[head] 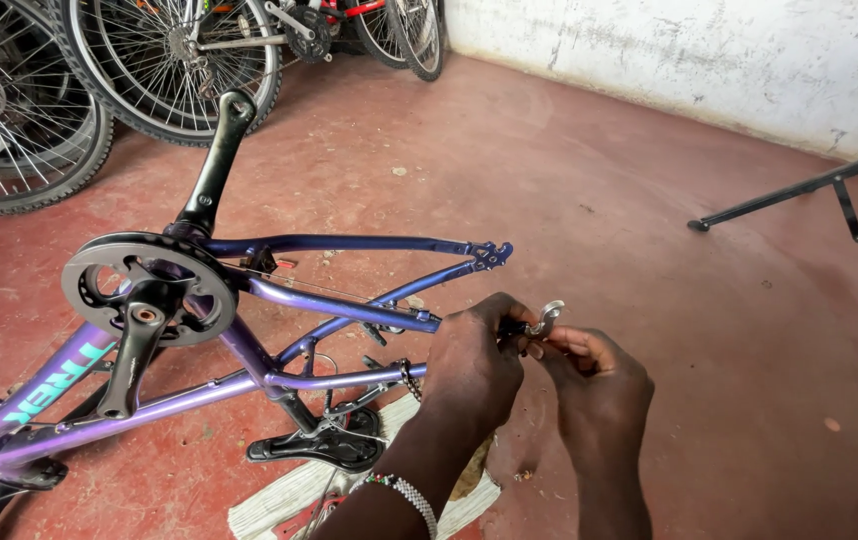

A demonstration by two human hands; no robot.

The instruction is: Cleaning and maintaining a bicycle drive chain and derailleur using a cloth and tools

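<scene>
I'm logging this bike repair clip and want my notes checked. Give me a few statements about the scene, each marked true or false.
1. Both hands, left hand and right hand, meet at a small silver metal bracket by the rear end of the purple bicycle frame. True.
2. The frame has its rear wheel fitted. False: the rear dropouts are bare.
3. The black toothed chainring carries black crank arms. True.
4. The floor is green. False: it is reddish.

I see a red concrete floor, scuffed and dusty. On it lie the upturned purple bicycle frame, a striped cloth under its saddle, and standing wheels.
</scene>
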